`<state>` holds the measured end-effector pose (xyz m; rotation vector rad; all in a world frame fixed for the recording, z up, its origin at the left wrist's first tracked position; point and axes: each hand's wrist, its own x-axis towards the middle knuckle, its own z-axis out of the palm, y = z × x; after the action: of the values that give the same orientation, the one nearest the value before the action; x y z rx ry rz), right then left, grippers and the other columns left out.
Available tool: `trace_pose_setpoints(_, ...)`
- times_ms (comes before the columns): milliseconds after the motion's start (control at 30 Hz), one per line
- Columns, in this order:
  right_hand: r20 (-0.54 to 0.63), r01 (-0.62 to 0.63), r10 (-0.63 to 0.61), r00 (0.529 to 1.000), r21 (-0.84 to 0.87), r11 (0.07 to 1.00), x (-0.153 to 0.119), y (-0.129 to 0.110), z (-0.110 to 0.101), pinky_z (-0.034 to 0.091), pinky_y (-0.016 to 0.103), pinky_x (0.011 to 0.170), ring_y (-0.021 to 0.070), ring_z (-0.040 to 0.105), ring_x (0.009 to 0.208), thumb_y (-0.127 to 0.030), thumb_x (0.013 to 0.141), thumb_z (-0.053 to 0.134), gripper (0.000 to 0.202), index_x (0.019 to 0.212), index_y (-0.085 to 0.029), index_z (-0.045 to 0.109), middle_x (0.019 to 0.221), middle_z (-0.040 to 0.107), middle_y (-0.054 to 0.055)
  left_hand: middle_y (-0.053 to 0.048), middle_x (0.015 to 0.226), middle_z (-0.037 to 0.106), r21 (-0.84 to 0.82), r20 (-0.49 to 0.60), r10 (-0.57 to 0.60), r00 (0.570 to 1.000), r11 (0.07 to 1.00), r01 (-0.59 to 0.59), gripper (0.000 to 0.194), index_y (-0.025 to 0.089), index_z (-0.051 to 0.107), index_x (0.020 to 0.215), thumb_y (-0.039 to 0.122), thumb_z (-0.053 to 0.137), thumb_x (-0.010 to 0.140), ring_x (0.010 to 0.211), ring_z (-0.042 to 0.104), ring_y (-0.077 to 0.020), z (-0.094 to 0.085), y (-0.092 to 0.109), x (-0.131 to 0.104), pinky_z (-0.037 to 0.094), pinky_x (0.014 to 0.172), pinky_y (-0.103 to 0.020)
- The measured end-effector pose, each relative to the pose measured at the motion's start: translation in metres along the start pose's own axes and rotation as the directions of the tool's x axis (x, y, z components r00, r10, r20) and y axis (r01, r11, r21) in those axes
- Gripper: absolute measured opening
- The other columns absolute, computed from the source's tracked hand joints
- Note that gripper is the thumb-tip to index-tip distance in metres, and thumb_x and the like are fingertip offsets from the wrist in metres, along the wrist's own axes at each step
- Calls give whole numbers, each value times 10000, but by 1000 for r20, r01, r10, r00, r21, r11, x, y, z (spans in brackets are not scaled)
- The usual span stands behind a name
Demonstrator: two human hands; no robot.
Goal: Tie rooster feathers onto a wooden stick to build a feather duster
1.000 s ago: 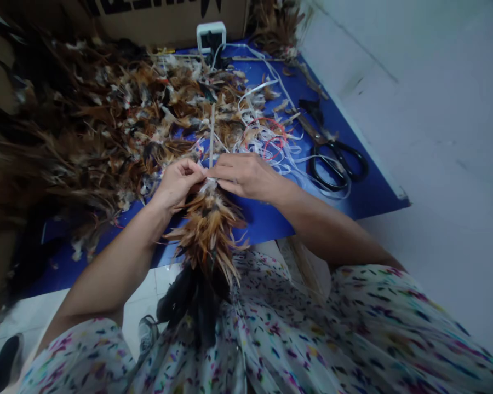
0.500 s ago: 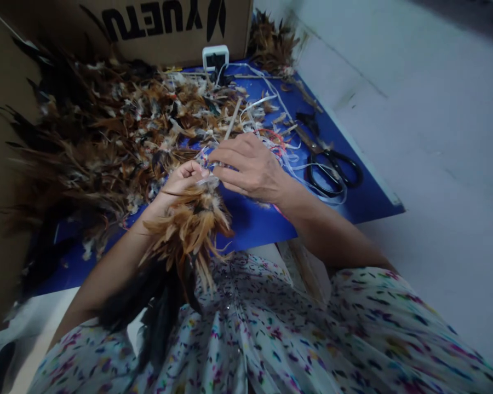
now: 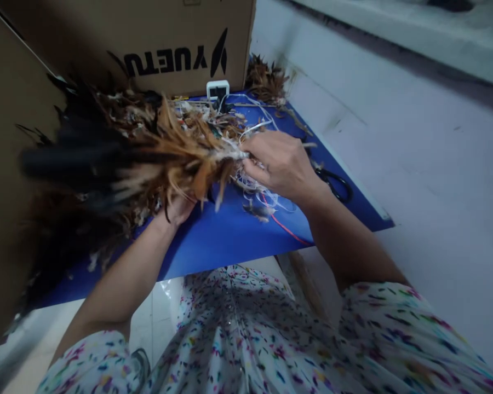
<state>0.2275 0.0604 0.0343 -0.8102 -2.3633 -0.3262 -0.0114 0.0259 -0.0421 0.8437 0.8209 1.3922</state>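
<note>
A feather bundle, brown with long black feathers at its left end, lies sideways above the blue table and is partly blurred. My right hand pinches its pale, bound end between thumb and fingers. Below the brown feathers is my left hand; its fingers are hidden behind them, so its grip cannot be made out. White string lies tangled under my right hand, and a red string runs toward the front edge.
A feather pile covers the left and back of the blue table. Behind stands a cardboard box with a small white device before it. Black-handled scissors lie right, partly behind my right forearm. Another feather bunch is back right.
The feather bundle has swung from hanging over the front edge to pointing left. My right hand has moved right with its bound end, while my left hand has dropped lower, under the feathers. The view has tilted up.
</note>
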Motion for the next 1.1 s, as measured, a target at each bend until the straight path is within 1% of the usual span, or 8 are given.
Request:
trace_pose_setpoints(100,24,-109,110,994,-54,993,1,-10,1,454,318,728,189,606,841,-211,979,395,227,1026,-159,610,917,643,82,-21,880,732,9,-58,4,998,1000,-4,324,171,691,896,203,860,621,742,675,-124,7,1,-1,569,656,-226)
trace_pose_setpoints(200,33,-208,210,977,-49,977,2,-25,7,434,295,682,178,588,803,-214,975,401,211,1023,-157,598,940,637,83,6,780,714,12,-73,11,997,1000,-10,321,167,680,832,203,881,584,688,666,-106,16,3,-5,599,697,-256)
trace_pose_setpoints(400,-14,-399,417,909,258,880,5,-48,18,483,327,760,181,605,845,-191,925,496,86,941,-179,580,934,648,67,-26,919,727,-8,-9,7,1000,1000,-7,374,172,653,950,261,863,653,835,726,-159,20,-2,-8,605,789,-310)
trace_pose_setpoints(467,2,-453,512,859,471,757,9,-52,20,500,314,733,160,609,796,-195,900,555,13,909,-195,563,866,641,33,-24,934,731,-21,-19,7,1000,1000,-7,415,185,627,968,258,873,642,869,735,-183,19,-5,-8,602,813,-336)
trace_pose_setpoints(567,176,-504,623,762,766,400,17,-58,23,487,252,570,110,581,617,-227,889,607,77,882,-212,533,720,598,-24,-32,956,738,-30,-15,-24,1000,999,23,484,194,630,1051,224,876,636,892,733,-190,17,-5,-9,592,844,-364)
trace_pose_setpoints(733,434,-437,589,682,887,-148,24,-68,27,438,195,430,73,562,513,-295,853,704,214,843,-195,515,701,629,-29,-68,1061,730,-3,56,-26,998,1000,26,458,179,688,1059,308,877,662,918,707,-167,23,0,-14,576,843,-329)
trace_pose_setpoints(900,591,-406,525,613,805,-432,19,-82,34,419,172,411,62,555,507,-240,864,693,187,811,-169,528,681,647,-22,1,833,674,-37,101,55,993,998,-52,423,184,683,944,432,875,662,714,649,-93,28,3,-17,571,742,-253)
trace_pose_setpoints(1100,699,-354,471,538,695,-625,14,-95,46,377,137,406,43,546,504,-148,885,633,145,764,-146,553,650,648,-20,56,638,557,-29,55,21,998,999,-19,460,163,665,888,503,863,650,509,556,-59,28,3,-17,530,568,-209)
